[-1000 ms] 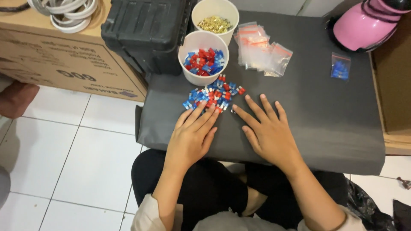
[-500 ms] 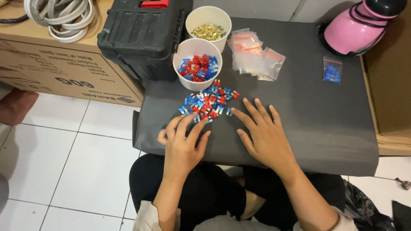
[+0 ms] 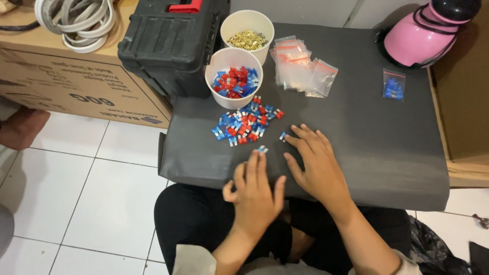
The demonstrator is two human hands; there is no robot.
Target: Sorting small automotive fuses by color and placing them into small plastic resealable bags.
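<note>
A loose pile of small red and blue plastic pieces [image 3: 244,124] lies on the dark grey board [image 3: 356,127] on my lap. My left hand [image 3: 254,191] rests flat near the board's front edge, fingertips touching one blue piece [image 3: 263,149] pulled away from the pile. My right hand [image 3: 316,163] lies flat beside it, fingers spread, a fingertip at another blue piece [image 3: 283,136]. Neither hand holds anything. Behind the pile stands a white cup of red and blue pieces [image 3: 234,84], and further back a white cup of small brass parts [image 3: 247,35].
Several small clear zip bags [image 3: 303,66] lie behind my right hand, and one bag with blue pieces [image 3: 394,85] sits at the right. A black toolbox [image 3: 168,40] stands at the left, on a cardboard box [image 3: 66,76] with coiled white cable [image 3: 79,23]. A pink object [image 3: 428,33] sits far right.
Both hands have slid back from the pile towards me, each dragging a single blue piece out of it. The view has shifted slightly.
</note>
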